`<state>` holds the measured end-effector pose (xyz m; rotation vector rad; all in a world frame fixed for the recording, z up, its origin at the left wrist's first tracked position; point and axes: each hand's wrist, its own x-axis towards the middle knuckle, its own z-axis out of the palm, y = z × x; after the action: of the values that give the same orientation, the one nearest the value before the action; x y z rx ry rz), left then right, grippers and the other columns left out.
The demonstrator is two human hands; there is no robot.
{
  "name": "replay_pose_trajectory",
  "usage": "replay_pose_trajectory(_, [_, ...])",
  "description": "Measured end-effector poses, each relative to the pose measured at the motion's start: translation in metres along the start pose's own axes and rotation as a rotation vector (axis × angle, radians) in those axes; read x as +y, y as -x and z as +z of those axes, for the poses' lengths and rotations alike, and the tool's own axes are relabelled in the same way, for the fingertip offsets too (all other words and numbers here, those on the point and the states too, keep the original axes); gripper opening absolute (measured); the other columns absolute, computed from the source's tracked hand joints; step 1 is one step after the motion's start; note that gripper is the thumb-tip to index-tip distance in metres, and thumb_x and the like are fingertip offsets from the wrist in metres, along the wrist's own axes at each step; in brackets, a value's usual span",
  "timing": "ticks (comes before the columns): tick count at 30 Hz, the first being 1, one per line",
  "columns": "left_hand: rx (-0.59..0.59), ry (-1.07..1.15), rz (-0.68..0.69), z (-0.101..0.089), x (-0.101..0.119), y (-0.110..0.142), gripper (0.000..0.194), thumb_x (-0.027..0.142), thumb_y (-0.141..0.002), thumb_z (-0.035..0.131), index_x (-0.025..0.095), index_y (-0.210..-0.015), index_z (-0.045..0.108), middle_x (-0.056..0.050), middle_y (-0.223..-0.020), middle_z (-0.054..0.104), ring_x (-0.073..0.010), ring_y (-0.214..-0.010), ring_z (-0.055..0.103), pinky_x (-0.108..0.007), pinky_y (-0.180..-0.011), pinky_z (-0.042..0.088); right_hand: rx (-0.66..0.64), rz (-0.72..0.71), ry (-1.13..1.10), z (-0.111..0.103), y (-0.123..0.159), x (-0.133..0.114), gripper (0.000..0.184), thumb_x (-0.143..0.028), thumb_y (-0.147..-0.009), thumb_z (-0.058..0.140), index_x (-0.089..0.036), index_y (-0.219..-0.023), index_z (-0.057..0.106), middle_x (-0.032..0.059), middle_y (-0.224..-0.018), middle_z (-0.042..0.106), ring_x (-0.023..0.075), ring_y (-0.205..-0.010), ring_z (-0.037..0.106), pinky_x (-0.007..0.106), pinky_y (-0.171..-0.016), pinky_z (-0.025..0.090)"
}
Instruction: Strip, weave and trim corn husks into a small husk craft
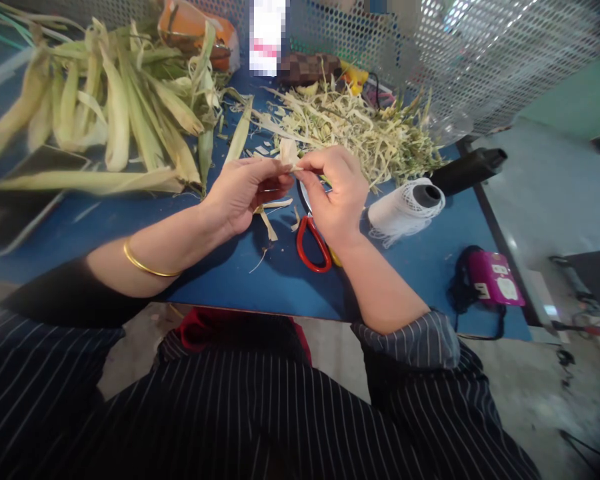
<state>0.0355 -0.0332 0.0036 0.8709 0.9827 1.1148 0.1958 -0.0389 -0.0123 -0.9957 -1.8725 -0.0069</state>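
Observation:
A small pale piece of corn husk (289,151) stands up between my two hands above the blue table. My left hand (250,190) pinches it at its lower left, fingers curled. From the right, my right hand (336,190) pinches its lower edge between thumb and forefinger. Red-handled scissors (314,247) lie just under my right hand, their blades partly hidden by it. Husk scraps (269,225) and a bit of thread are scattered on the table below my hands.
Long corn husks (115,123) are heaped at the left, beside a dark tablet-like slab (20,210). Shredded husk (350,127) piles up behind my hands. At right are a white thread cone (403,212), a black cone (470,170) and a magenta device (497,279). Perforated mesh (480,60) borders the back.

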Motion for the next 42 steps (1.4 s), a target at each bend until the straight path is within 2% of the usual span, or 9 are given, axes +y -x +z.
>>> replay_pose_trajectory(3, [0.004, 0.018, -0.047, 0.0, 0.0, 0.0, 0.007, 0.021, -0.069, 0.07, 0.017, -0.07, 0.064, -0.005, -0.071, 0.069, -0.0157, -0.073, 0.068, -0.028, -0.076, 0.057, 0.006, -0.022, 0.017, 0.0, 0.001, 0.0, 0.008, -0.024, -0.094, 0.054, -0.026, -0.091, 0.061, 0.0003, -0.09, 0.064, 0.0186, -0.092, 0.059, 0.044, -0.092, 0.05])
replay_pose_trajectory(8, [-0.023, 0.049, -0.057, 0.001, -0.002, -0.001, 0.004, 0.019, -0.069, 0.068, 0.016, -0.07, 0.065, -0.005, -0.073, 0.071, -0.0163, -0.075, 0.069, -0.029, -0.076, 0.058, -0.028, 0.063, -0.029, 0.002, 0.001, 0.001, 0.009, -0.026, -0.094, 0.054, -0.027, -0.087, 0.06, 0.0014, -0.092, 0.063, 0.0191, -0.096, 0.057, 0.043, -0.096, 0.047])
replay_pose_trajectory(11, [-0.04, 0.049, -0.054, 0.001, -0.003, -0.001, 0.004, 0.019, -0.069, 0.068, 0.016, -0.07, 0.065, -0.005, -0.074, 0.071, -0.0164, -0.076, 0.07, -0.029, -0.077, 0.058, -0.034, 0.093, -0.103, 0.003, 0.001, 0.002, 0.009, -0.027, -0.093, 0.055, -0.026, -0.085, 0.059, 0.0015, -0.091, 0.061, 0.0188, -0.095, 0.058, 0.042, -0.092, 0.05])
replay_pose_trajectory(15, [-0.02, 0.021, 0.008, 0.001, -0.004, 0.0, 0.006, 0.02, -0.071, 0.07, 0.017, -0.071, 0.065, -0.003, -0.077, 0.071, -0.0145, -0.078, 0.07, -0.027, -0.078, 0.057, -0.009, 0.191, -0.217, 0.006, 0.002, 0.0, 0.009, -0.03, -0.092, 0.056, -0.025, -0.086, 0.059, 0.0005, -0.09, 0.059, 0.0186, -0.097, 0.06, 0.042, -0.091, 0.052])
replay_pose_trajectory(20, [0.01, -0.006, 0.12, 0.004, -0.004, 0.002, 0.009, 0.022, -0.069, 0.074, 0.016, -0.071, 0.068, -0.001, -0.075, 0.07, -0.014, -0.079, 0.07, -0.027, -0.08, 0.057, 0.026, 0.292, -0.297, 0.008, 0.002, -0.005, 0.012, -0.035, -0.09, 0.059, -0.024, -0.085, 0.06, -0.0013, -0.083, 0.063, 0.0161, -0.084, 0.062, 0.039, -0.084, 0.055])
replay_pose_trajectory(26, [0.032, -0.014, 0.144, 0.008, -0.002, 0.006, 0.01, 0.016, -0.067, 0.077, 0.015, -0.073, 0.07, -0.002, -0.078, 0.072, -0.0169, -0.083, 0.071, -0.029, -0.078, 0.057, 0.074, 0.342, -0.323, 0.011, 0.003, -0.001, 0.022, -0.045, -0.088, 0.061, -0.024, -0.083, 0.061, -0.0014, -0.078, 0.064, 0.0151, -0.077, 0.062, 0.035, -0.076, 0.056])
replay_pose_trajectory(33, [0.028, -0.063, 0.187, 0.006, -0.004, 0.004, 0.011, 0.022, -0.069, 0.078, 0.016, -0.072, 0.069, -0.001, -0.072, 0.071, -0.0154, -0.078, 0.07, -0.028, -0.076, 0.057, 0.056, 0.36, -0.363, 0.012, 0.004, -0.003, 0.025, -0.047, -0.089, 0.059, -0.023, -0.082, 0.06, -0.0021, -0.078, 0.063, 0.0145, -0.08, 0.063, 0.036, -0.08, 0.056])
replay_pose_trajectory(39, [0.065, -0.036, 0.148, 0.008, -0.002, 0.005, 0.014, 0.021, -0.067, 0.08, 0.016, -0.07, 0.067, -0.002, -0.07, 0.07, -0.0166, -0.079, 0.071, -0.029, -0.078, 0.057, 0.052, 0.425, -0.476, 0.019, 0.005, 0.012, 0.031, -0.051, -0.084, 0.064, -0.025, -0.098, 0.057, -0.0028, -0.084, 0.066, 0.0133, -0.081, 0.066, 0.034, -0.078, 0.058])
replay_pose_trajectory(42, [0.048, -0.057, 0.119, 0.007, 0.0, 0.005, 0.013, 0.02, -0.068, 0.079, 0.015, -0.072, 0.068, -0.002, -0.071, 0.07, -0.0174, -0.08, 0.071, -0.03, -0.078, 0.058, -0.003, 0.459, -0.547, 0.018, 0.004, 0.019, 0.037, -0.052, -0.081, 0.067, -0.025, -0.104, 0.056, -0.0029, -0.085, 0.069, 0.0146, -0.084, 0.068, 0.036, -0.08, 0.058])
